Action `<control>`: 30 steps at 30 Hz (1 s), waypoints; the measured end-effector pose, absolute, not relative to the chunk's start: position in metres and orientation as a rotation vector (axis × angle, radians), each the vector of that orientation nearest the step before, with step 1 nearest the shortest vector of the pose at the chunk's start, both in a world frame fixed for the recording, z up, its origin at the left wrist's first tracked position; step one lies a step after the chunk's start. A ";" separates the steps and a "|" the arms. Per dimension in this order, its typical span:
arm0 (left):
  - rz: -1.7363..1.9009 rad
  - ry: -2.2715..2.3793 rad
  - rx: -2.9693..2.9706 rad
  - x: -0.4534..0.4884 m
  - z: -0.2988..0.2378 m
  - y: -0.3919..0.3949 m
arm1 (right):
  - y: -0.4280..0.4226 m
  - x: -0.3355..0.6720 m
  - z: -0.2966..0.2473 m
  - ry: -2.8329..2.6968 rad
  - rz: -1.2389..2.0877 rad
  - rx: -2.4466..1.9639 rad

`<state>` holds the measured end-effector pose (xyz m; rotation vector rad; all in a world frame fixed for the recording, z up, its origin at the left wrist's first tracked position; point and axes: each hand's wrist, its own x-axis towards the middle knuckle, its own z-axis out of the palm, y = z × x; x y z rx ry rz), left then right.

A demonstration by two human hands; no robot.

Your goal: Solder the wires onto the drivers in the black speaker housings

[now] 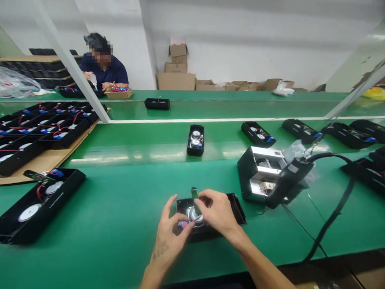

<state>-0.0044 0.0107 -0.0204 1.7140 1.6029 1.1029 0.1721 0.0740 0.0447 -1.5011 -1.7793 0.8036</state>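
Note:
In front of me a black speaker housing (237, 208) lies on the green bench, with a round white-and-silver speaker (192, 214) inside. My right hand (217, 209) pinches a small green circuit board (194, 194), which stands upright above the speaker. My left hand (168, 231) reaches over the housing's left side. Its thumb and a finger come together at a thin red wire (195, 219), while another finger points up and away. Beside those fingertips shows a blue-and-red part (184, 224). My hands hide much of the housing's interior.
Left lies another open housing (67, 187); behind it, a cardboard sheet (75, 153) carries several more. To the right stand a metal-and-black device (255, 176) and a black handheld tool (290, 181) on a cable. Several housings line the belt (224, 139). A person (104, 74) works across it.

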 end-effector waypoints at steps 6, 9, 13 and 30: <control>1.213 1.564 1.848 0.005 -0.013 0.019 | 0.072 0.205 0.036 -1.098 1.374 -1.214; 1.218 1.588 1.881 0.007 -0.012 0.022 | 0.068 0.219 0.038 -1.167 1.431 -1.195; 1.202 1.584 1.898 0.008 -0.010 0.022 | 0.064 0.238 0.056 -2.006 1.210 -1.151; 0.679 1.325 2.575 -0.001 -0.003 0.024 | 0.056 0.228 0.055 -2.941 0.614 -1.019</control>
